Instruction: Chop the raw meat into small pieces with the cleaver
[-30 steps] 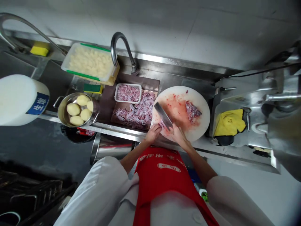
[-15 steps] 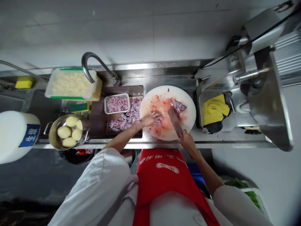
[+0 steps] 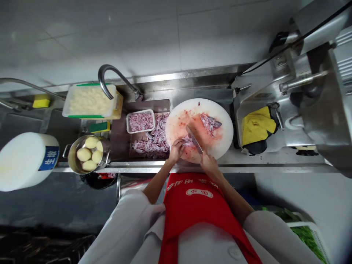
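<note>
On the round white cutting board point(image 3: 176, 119), stained red, my right hand point(image 3: 209, 163) grips the handle of a cleaver point(image 3: 194, 140). The blade stands close over a small piece of raw meat point(image 3: 187, 140) near the board's front left. My left hand point(image 3: 176, 149) is closed on the left end of that piece, its fingers bunched beside the blade. Farther right on the board lies a pile of raw meat with dark skin point(image 3: 210, 124), which neither hand touches.
Left of the board, a sink holds cut meat point(image 3: 152, 145) and a white basket point(image 3: 140, 121) of meat. Beyond are a faucet point(image 3: 118, 71), a pot of peeled potatoes point(image 3: 89, 154) and a lidded tub point(image 3: 90, 101). A yellow cloth point(image 3: 255, 126) lies at right.
My left hand has drawn back from lying flat and now pinches the meat. My right hand has brought the cleaver left, from beside the pile to the small piece. The view has shifted slightly.
</note>
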A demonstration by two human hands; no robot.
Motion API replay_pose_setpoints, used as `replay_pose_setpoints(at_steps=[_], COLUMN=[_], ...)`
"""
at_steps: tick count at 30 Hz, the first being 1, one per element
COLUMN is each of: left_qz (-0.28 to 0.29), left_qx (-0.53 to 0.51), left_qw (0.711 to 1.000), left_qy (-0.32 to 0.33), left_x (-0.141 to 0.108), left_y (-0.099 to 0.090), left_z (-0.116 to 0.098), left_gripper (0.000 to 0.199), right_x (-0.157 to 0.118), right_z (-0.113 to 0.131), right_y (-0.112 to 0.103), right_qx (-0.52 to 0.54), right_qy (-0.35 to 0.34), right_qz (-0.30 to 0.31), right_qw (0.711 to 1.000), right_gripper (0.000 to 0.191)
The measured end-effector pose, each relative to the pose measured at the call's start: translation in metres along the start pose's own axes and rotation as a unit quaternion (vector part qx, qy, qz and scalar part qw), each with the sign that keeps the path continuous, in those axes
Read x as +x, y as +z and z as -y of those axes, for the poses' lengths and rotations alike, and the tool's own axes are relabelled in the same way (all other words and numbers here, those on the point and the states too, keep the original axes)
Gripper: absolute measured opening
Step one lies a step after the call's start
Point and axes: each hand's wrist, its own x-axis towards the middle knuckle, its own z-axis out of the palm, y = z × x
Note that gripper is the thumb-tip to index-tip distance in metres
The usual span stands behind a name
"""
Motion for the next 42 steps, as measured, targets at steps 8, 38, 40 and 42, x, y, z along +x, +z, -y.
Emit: replay_pose_setpoints(at_steps=[8,38,40,42], left_qz=[-0.019,0.034,0.022,-0.033], left_qx=[0.023,0.069,0.061,0.053], left_qw=[0.999,0.995,0.996,0.997], left_qy=[0.019,0.056,0.056,0.047], left_x=[0.030,0.003,0.003,-0.001], left_y=[0.002,0.022,0.018,0.012], left_z=[-0.002,-0.001,-0.003,-0.006], left_gripper=[0.020,0.020,0.019,0.017], right_x=[0.003,0.024,0.030,0.032], right_z=[-0.013,0.021,0.026,0.028], right_y=[-0.007,-0.012,-0.018,-0.025], right_qx=[0.012,0.043,0.040,0.029], right_qy=[0.011,0.000,-0.009,-0.016], right_qz=[-0.010,-0.036,-0.048,-0.049], right_qw=[1.000,0.998,0.998,0.998], right_gripper=[0.034,0.028,0.028,0.027])
